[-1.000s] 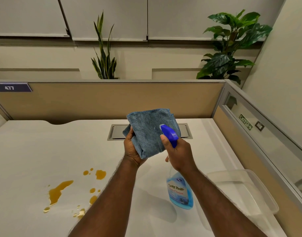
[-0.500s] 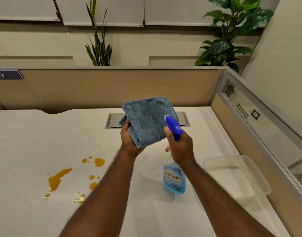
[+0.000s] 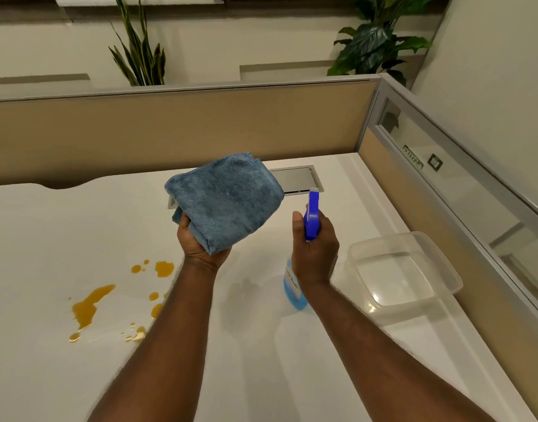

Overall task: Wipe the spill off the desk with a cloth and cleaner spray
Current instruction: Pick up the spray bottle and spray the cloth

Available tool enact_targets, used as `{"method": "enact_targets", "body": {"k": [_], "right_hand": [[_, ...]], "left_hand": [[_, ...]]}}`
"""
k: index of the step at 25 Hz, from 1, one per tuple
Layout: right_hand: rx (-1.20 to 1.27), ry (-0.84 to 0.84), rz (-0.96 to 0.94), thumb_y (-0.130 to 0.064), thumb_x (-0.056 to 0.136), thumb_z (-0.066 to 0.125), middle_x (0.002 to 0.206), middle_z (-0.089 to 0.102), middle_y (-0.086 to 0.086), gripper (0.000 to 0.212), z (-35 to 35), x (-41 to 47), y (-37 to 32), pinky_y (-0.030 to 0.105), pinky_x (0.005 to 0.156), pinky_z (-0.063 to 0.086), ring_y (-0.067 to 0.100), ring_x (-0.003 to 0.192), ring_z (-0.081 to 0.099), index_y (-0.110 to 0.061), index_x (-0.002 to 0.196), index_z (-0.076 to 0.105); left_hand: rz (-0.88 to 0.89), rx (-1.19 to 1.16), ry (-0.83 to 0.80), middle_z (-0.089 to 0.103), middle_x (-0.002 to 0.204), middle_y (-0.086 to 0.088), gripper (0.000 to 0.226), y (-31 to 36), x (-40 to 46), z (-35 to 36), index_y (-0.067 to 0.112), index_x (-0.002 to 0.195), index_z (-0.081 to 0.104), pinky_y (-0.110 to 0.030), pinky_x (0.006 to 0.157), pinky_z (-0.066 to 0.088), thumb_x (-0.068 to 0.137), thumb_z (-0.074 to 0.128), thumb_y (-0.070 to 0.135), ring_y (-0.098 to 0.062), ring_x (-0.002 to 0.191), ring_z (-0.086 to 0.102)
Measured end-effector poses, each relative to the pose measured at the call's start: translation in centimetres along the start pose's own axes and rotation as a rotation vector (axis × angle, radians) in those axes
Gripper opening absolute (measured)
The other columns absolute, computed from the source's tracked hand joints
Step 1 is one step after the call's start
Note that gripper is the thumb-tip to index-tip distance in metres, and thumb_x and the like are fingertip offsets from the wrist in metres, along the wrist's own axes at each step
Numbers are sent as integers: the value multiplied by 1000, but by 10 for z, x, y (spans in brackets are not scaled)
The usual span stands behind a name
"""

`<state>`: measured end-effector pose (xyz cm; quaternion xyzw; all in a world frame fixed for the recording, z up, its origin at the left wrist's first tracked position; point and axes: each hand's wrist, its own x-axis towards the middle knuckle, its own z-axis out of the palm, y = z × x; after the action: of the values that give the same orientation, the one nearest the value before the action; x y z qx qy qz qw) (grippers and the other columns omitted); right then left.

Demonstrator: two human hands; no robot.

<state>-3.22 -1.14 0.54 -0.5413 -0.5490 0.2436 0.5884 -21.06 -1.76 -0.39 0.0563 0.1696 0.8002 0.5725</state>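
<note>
My left hand (image 3: 202,242) is closed around the folded blue cloth (image 3: 228,197), thumb and fingers pinching its lower corner so the flat face tilts up toward me. My right hand (image 3: 315,248) is wrapped round the neck of the spray bottle (image 3: 295,290), whose blue trigger head (image 3: 311,213) points toward twelve o'clock; my fingers are curled shut on it, though I cannot tell whether one is on the trigger. The amber spill (image 3: 89,306) lies on the white desk (image 3: 48,239) at about eight o'clock from the cloth, with smaller drops (image 3: 164,268) between the main puddle and my left forearm. A clear plastic tub (image 3: 404,269) sits at three o'clock from the bottle.

To do this well, I judge I should turn the nozzle toward the cloth's face or the spill before squeezing. I would keep the cloth folded for a thick pad and wipe from the outer drops inward, so the puddle doesn't smear wider.
</note>
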Motion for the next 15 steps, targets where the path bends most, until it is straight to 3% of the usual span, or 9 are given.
{"method": "enact_targets", "body": {"k": [4, 9, 12, 15], "right_hand": [[-15, 11, -17, -63, 85, 48, 81, 65, 6, 59, -1, -5, 0, 38, 67, 54, 18, 70, 56, -6, 96, 63], [-8, 15, -12, -59, 86, 52, 80, 60, -1, 54, -3, -15, 2, 27, 66, 49, 12, 68, 51, -7, 97, 62], [5, -59, 22, -62, 84, 53, 106, 66, 5, 64, -10, -19, 5, 30, 79, 54, 13, 89, 59, -11, 122, 56], [-78, -50, 9, -61, 80, 59, 125, 55, 6, 80, -26, -29, 8, 31, 89, 47, 15, 110, 53, -13, 140, 39]], "left_hand": [[-23, 21, 10, 75, 98, -6, 54, 2, -8, -6, 19, 92, 78, -49, 77, 58, 95, 35, 50, -30, 90, 71], [-52, -3, -15, 75, 97, -7, 55, 0, -18, -6, 18, 92, 77, -51, 77, 58, 96, 33, 49, -31, 90, 71], [-41, -4, -26, 74, 98, -7, 50, 1, -31, -5, 17, 99, 72, -54, 82, 55, 96, 33, 48, -31, 96, 66], [-8, 14, -27, 74, 98, -7, 42, 10, -52, -2, 18, 101, 72, -54, 84, 53, 91, 41, 45, -31, 97, 66]]}}
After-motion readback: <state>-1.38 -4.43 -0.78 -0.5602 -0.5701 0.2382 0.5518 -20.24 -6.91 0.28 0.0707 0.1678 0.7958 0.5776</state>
